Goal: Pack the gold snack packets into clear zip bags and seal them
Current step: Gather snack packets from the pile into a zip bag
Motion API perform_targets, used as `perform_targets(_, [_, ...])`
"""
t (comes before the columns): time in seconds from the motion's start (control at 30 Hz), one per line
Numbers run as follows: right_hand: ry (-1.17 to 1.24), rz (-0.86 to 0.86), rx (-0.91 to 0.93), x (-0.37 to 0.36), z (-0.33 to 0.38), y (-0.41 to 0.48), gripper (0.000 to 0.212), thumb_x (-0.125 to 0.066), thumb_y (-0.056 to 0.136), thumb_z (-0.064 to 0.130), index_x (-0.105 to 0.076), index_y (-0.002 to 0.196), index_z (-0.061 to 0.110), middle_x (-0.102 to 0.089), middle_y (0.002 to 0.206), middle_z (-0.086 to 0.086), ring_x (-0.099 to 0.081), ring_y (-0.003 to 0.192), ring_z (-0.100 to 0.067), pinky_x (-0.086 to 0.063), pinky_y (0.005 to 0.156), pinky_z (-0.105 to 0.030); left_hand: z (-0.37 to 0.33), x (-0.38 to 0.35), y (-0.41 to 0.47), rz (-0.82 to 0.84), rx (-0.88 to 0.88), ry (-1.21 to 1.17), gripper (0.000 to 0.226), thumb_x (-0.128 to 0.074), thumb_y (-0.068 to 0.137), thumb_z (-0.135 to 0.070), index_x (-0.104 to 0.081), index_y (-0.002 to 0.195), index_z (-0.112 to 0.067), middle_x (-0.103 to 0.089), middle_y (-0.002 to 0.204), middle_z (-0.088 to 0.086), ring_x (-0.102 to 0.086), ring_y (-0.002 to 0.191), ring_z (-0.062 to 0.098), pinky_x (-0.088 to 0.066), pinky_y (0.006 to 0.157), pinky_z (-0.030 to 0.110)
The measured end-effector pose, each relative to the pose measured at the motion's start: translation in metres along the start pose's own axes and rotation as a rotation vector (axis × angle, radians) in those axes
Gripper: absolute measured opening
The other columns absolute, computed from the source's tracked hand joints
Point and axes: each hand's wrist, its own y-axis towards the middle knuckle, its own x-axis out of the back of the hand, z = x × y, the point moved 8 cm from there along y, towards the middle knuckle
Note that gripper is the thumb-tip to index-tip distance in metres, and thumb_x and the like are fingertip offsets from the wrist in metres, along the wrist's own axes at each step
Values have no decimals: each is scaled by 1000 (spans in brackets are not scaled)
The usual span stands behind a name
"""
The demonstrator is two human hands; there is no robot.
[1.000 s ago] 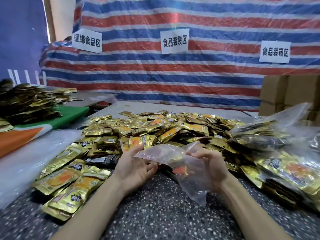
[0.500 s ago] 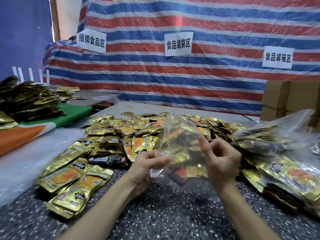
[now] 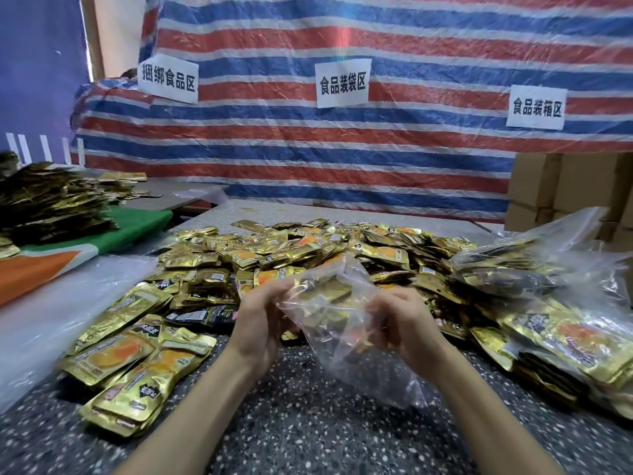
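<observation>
An empty clear zip bag (image 3: 339, 323) hangs between both hands above the speckled table (image 3: 308, 426). My left hand (image 3: 260, 323) pinches its upper left edge and my right hand (image 3: 400, 323) pinches the right edge. The bag's lower end droops toward the table. A wide heap of gold snack packets (image 3: 308, 248) lies just beyond the hands. More gold packets (image 3: 133, 365) lie in a small stack at the near left.
Filled clear bags of packets (image 3: 555, 323) are piled at the right. Loose clear plastic (image 3: 51, 310) covers the left edge. A dark packet heap (image 3: 51, 200) sits on a green and orange cloth at far left. Cardboard boxes (image 3: 561, 190) stand back right before a striped tarp.
The bag was raised upright between the hands half a second ago; now it is tilted down again with its lower end drooping to the right. Both hands kept hold of it.
</observation>
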Motion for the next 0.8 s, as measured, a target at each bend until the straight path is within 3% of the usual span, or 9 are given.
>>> perform_targets(0.07, [129,36,-73,-5,-6,0,40,-64,64,20,-61,85,-14,-51,77,-22,-45,65,-35,-38,61,-35,-2,-10,-3,108,-31,-48,52,-78,62,-61,-68,82,-15,-68,91,8,-65,90,21,-46,90,42])
perform_targets(0.1, [175,63,-119,-9,-9,-1,50,-65,63,22,-57,101,-9,-48,91,-22,-43,76,-37,-38,66,-40,-3,-15,-5,166,-32,-57,76,-81,52,-71,-64,96,-11,-68,107,12,-64,104,23,-45,96,43])
perform_targets(0.2, [244,147,-182,-19,-15,-3,51,-61,69,20,-55,111,-6,-53,92,-21,-52,76,-32,-47,74,-41,1,-36,-11,353,-32,21,111,-78,46,-81,-49,136,-23,-59,140,2,-54,131,23,-40,110,46])
perform_targets(0.3, [295,241,-196,-26,-15,-6,47,-62,73,21,-64,115,-1,-66,94,-14,-60,80,-27,-50,75,-42,8,-51,-21,459,-32,189,78,-70,58,-83,-63,124,-43,-65,132,-5,-61,123,19,-52,98,34])
perform_targets(0.4, [282,332,-79,-30,-1,-8,32,-56,86,27,-78,105,13,-76,103,-7,-70,94,-26,-58,80,-34,15,-33,-12,234,-32,262,66,-49,81,-75,-74,104,-18,-75,103,9,-69,90,24,-57,77,30])
perform_targets(0.53, [-7,-236,52,19,-6,3,34,-73,62,32,-64,64,-1,-55,69,-14,-50,62,-24,-45,58,-30,7,-11,-5,-14,-270,579,20,-50,103,-20,-66,93,-13,-69,75,-1,-59,64,15,-48,61,28])
perform_targets(0.6, [-63,-273,98,22,-3,3,29,-66,67,24,-68,64,-5,-68,86,-12,-61,76,-26,-51,57,-28,4,-12,-3,-55,-374,866,11,-60,96,-12,-66,96,-21,-68,83,-9,-59,75,9,-50,69,25])
perform_targets(0.7, [32,-227,127,20,4,0,24,-65,70,22,-82,82,9,-72,118,-2,-69,101,-25,-60,66,-34,10,-14,1,-95,-392,1280,34,-65,92,-19,-62,125,-24,-62,119,-11,-50,113,9,-42,101,30])
perform_targets(0.8, [65,-216,159,20,11,-4,17,-66,71,24,-82,74,20,-77,84,1,-72,72,-18,-59,55,-31,17,-9,4,-132,-290,1482,58,-62,90,-41,-47,145,-29,-58,130,-11,-39,122,14,-28,107,35])
